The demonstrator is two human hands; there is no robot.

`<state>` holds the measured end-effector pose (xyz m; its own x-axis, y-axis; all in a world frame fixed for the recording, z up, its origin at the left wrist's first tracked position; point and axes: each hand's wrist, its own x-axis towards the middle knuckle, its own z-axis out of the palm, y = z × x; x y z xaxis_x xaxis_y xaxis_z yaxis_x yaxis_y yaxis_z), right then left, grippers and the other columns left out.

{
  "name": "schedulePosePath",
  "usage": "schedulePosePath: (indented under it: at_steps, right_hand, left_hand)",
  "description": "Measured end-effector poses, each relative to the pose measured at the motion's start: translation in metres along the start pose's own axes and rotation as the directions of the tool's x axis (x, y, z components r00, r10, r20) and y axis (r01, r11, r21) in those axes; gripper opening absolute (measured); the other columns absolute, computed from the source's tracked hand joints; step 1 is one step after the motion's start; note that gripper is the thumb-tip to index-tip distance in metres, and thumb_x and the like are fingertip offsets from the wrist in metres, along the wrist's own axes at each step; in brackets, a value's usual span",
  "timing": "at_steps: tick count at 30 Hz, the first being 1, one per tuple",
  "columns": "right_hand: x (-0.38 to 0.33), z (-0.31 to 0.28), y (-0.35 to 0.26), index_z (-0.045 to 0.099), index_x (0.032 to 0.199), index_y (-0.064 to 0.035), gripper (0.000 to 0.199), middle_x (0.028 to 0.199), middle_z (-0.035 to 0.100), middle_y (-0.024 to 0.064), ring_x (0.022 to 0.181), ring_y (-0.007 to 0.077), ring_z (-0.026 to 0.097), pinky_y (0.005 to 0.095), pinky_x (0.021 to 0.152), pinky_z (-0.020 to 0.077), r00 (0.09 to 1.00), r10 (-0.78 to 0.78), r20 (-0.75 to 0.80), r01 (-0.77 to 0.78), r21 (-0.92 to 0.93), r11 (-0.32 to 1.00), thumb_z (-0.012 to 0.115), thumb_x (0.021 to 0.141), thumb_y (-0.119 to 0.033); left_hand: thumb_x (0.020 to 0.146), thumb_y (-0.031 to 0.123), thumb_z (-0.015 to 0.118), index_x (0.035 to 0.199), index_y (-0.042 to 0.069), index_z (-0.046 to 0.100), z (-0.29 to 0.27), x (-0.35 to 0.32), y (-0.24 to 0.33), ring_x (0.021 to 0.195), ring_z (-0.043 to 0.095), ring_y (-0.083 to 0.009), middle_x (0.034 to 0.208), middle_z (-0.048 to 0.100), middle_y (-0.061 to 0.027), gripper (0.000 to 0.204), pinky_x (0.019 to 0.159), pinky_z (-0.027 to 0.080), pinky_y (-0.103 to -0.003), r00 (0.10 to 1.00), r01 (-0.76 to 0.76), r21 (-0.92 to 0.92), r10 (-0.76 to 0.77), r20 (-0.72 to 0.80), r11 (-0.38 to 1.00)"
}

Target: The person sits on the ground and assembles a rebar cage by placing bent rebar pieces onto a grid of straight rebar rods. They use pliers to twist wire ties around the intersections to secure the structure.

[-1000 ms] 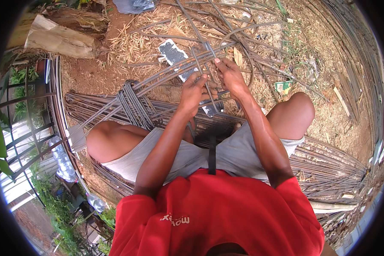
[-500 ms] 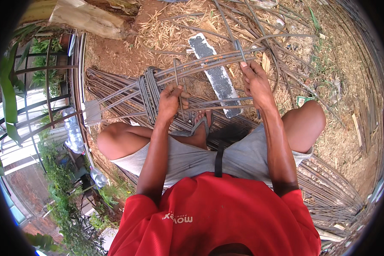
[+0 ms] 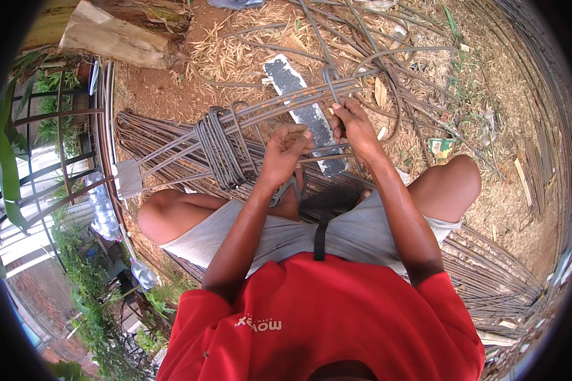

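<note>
Before me several long steel bars (image 3: 286,100) run side by side, with a bunch of bent steel stirrups (image 3: 213,149) around them at the left. A single stirrup (image 3: 236,117) stands on the bars just right of that bunch. My right hand (image 3: 357,132) pinches another stirrup (image 3: 332,86) that loops around the bars near their right end. Over the lower bars is my left hand (image 3: 287,152), its fingers loosely bent and apart, with nothing visible in them. Its palm side is hidden.
Beneath the bars lies a dark grey plank with white edges (image 3: 308,114). Loose rods (image 3: 388,54) tangle at the far right, and a stack of thin rods (image 3: 489,276) passes under my legs. A cut log (image 3: 111,35) is at the far left, plastic bottles (image 3: 102,206) nearer.
My left hand has let go of the single stirrup, which now sits nearer the bunch, and has moved right. My right hand and its stirrup have shifted slightly left in view.
</note>
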<state>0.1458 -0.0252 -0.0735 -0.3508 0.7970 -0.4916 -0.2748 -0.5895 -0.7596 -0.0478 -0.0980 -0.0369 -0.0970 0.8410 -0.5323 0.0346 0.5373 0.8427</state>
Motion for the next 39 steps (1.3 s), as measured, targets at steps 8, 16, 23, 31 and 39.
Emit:
schedulePosePath:
  at_steps: [8,16,23,31,39]
  right_hand:
    - [-0.01,0.004,-0.004,0.055,0.142,0.0055,0.057,0.121,0.069,0.033,0.112,0.042,0.071,0.0539,0.099,0.0514,0.96,-0.28,-0.01,0.22,-0.588,0.779,0.062,0.106,-0.038]
    - [-0.065,-0.049,-0.101,0.077,0.094,0.0058,0.038,0.088,0.074,0.0253,0.082,0.0395,0.073,0.0503,0.078,0.0563,0.873,-0.488,-0.017,0.293,-0.78,0.552,0.066,0.099,-0.03]
    - [-0.193,-0.195,-0.084,0.074,0.111,-0.0016,0.025,0.081,0.073,0.0091,0.069,0.013,0.065,0.03,0.064,0.0518,0.243,-0.636,-0.732,0.48,-0.48,0.735,0.067,0.103,-0.024]
    - [-0.287,-0.222,0.228,0.061,0.127,-0.002,0.061,0.117,0.073,0.0292,0.106,0.0485,0.072,0.058,0.095,0.0564,0.162,-0.031,-0.986,-0.838,-0.154,0.523,0.081,0.083,-0.039]
    - [-0.307,-0.203,0.271,0.07,0.122,-0.0035,0.038,0.095,0.069,0.0082,0.085,0.0279,0.063,0.0438,0.072,0.049,0.225,-0.068,-0.972,-0.521,-0.179,0.835,0.073,0.096,-0.032]
  left_hand:
    - [0.104,0.008,0.06,0.154,0.0,0.041,0.068,0.035,0.003,0.117,0.07,-0.0252,0.138,0.063,-0.0162,0.054,0.098,0.062,-0.041,0.99,0.119,-0.254,-0.095,0.106,0.96]
    - [0.097,0.007,0.065,0.146,0.006,0.047,0.039,0.043,0.007,0.099,0.069,-0.0301,0.113,0.067,-0.0165,0.052,0.093,0.063,-0.055,0.973,0.188,-0.093,-0.173,0.154,0.978]
    - [0.104,0.02,0.065,0.126,0.004,0.055,0.033,0.046,0.006,0.089,0.066,-0.0276,0.098,0.063,-0.0115,0.029,0.087,0.062,-0.053,0.973,0.229,-0.113,-0.222,0.071,0.967]
    - [0.109,0.036,0.063,0.118,0.011,0.054,0.051,0.041,0.015,0.091,0.059,-0.023,0.1,0.055,-0.0059,0.028,0.081,0.06,-0.048,0.968,0.248,-0.083,-0.244,0.055,0.965]
    - [0.11,0.034,0.061,0.113,0.009,0.051,0.064,0.035,0.018,0.07,0.064,-0.0202,0.079,0.056,-0.0061,0.027,0.063,0.063,-0.043,0.985,0.172,-0.14,-0.167,0.043,0.975]
